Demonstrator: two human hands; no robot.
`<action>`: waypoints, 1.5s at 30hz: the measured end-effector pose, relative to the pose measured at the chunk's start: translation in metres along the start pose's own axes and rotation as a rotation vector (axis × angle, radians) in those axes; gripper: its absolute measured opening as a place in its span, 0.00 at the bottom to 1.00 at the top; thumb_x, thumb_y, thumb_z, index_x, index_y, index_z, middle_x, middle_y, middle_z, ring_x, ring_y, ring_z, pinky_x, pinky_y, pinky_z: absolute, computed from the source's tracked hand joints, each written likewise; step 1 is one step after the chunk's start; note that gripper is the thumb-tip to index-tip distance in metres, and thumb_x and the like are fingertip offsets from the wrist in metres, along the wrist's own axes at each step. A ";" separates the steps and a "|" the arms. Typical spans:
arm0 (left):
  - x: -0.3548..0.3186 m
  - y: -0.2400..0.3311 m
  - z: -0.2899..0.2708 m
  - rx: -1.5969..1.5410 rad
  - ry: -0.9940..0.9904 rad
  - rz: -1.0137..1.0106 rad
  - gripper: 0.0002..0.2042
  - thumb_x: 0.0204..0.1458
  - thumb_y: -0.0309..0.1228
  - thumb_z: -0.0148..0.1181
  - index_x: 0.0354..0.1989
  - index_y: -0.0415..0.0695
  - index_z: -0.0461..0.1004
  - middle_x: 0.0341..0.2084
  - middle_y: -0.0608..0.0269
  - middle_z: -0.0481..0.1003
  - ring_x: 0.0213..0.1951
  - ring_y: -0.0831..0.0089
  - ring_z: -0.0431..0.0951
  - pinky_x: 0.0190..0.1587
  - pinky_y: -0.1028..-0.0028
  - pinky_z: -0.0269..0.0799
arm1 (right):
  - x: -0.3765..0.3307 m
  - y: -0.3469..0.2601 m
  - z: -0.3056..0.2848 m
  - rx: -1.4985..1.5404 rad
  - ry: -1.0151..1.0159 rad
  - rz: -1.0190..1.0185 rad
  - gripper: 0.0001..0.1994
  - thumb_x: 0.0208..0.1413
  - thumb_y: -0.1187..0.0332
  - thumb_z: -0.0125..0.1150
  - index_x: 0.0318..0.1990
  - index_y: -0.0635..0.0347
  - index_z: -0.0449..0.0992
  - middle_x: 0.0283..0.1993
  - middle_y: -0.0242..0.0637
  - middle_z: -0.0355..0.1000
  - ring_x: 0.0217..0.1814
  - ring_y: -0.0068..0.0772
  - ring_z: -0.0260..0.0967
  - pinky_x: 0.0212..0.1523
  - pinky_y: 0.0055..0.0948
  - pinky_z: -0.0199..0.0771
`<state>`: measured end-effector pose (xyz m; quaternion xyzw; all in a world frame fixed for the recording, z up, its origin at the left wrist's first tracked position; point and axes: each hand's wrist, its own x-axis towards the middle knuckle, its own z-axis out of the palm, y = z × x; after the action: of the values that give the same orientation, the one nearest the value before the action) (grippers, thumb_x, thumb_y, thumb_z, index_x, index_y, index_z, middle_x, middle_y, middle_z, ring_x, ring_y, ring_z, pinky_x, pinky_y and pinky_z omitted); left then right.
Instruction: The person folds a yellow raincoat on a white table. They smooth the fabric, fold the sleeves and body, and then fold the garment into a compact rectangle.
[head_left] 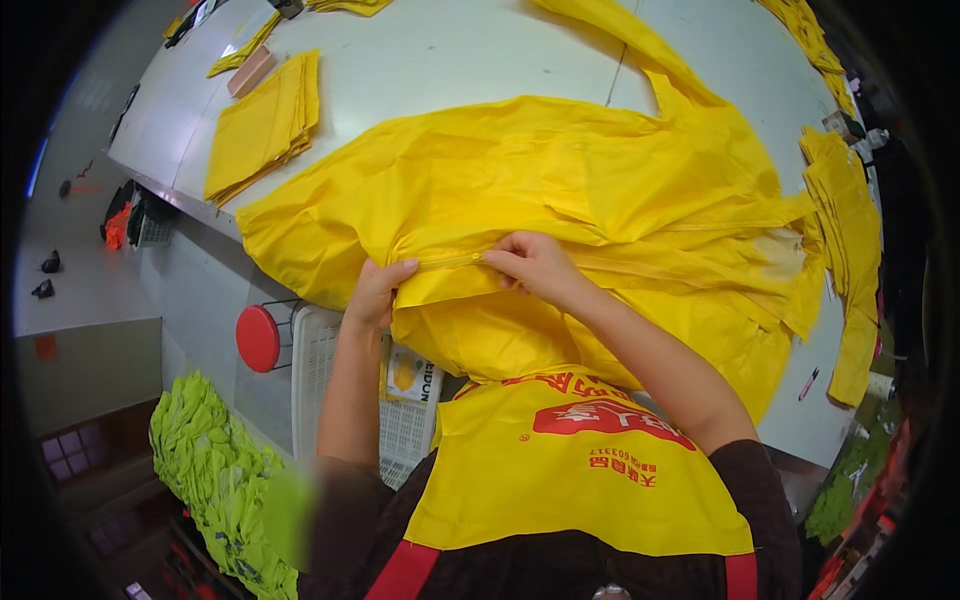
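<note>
A large yellow raincoat [480,165] of thin, shiny fabric lies spread over the table's front edge, with part of it hanging down toward me. A zipper [440,263] runs along its front opening. My left hand [375,292] grips the coat's edge at the zipper's left end, thumb on top and fingers beneath the fabric. To its right, my right hand [538,270] pinches at the zipper beside the small yellow slider [478,258]. Its fingertips are closed, partly hidden by the fold. The stretch of zipper between both hands is held fairly straight.
Folded yellow pieces [265,125] are stacked at the table's left, beside a pinkish block [251,72]. More yellow pieces [840,225] lie along the right edge, near a marker [808,384]. Below are a white basket [313,375], a red stool [258,338] and a lime-green fabric heap [215,480].
</note>
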<state>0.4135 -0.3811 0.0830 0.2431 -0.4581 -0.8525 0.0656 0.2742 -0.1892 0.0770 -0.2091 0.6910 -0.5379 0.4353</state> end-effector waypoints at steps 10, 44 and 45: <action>0.011 -0.003 -0.024 0.271 0.151 0.134 0.17 0.48 0.23 0.57 0.48 0.36 0.66 0.40 0.59 0.73 0.40 0.70 0.75 0.43 0.73 0.71 | -0.015 0.027 -0.047 -0.457 0.236 -0.239 0.07 0.46 0.66 0.60 0.25 0.59 0.72 0.21 0.28 0.67 0.22 0.20 0.64 0.23 0.22 0.64; 0.192 -0.188 0.263 1.379 -0.334 0.958 0.12 0.46 0.32 0.57 0.39 0.42 0.72 0.38 0.55 0.72 0.44 0.57 0.70 0.43 0.64 0.66 | -0.094 0.128 -0.387 -0.918 0.595 -0.100 0.11 0.45 0.71 0.58 0.37 0.65 0.73 0.35 0.45 0.71 0.40 0.43 0.68 0.40 0.33 0.67; 0.196 -0.190 0.260 1.379 -0.351 0.922 0.11 0.46 0.32 0.57 0.37 0.43 0.73 0.37 0.56 0.72 0.44 0.58 0.70 0.42 0.65 0.66 | -0.097 0.127 -0.387 -0.808 0.598 -0.093 0.11 0.46 0.70 0.58 0.38 0.65 0.73 0.35 0.45 0.71 0.40 0.43 0.68 0.40 0.32 0.67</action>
<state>0.1403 -0.1429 -0.0205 -0.1181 -0.9323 -0.2957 0.1716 0.0288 0.1439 0.0123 -0.2283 0.9284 -0.2826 0.0780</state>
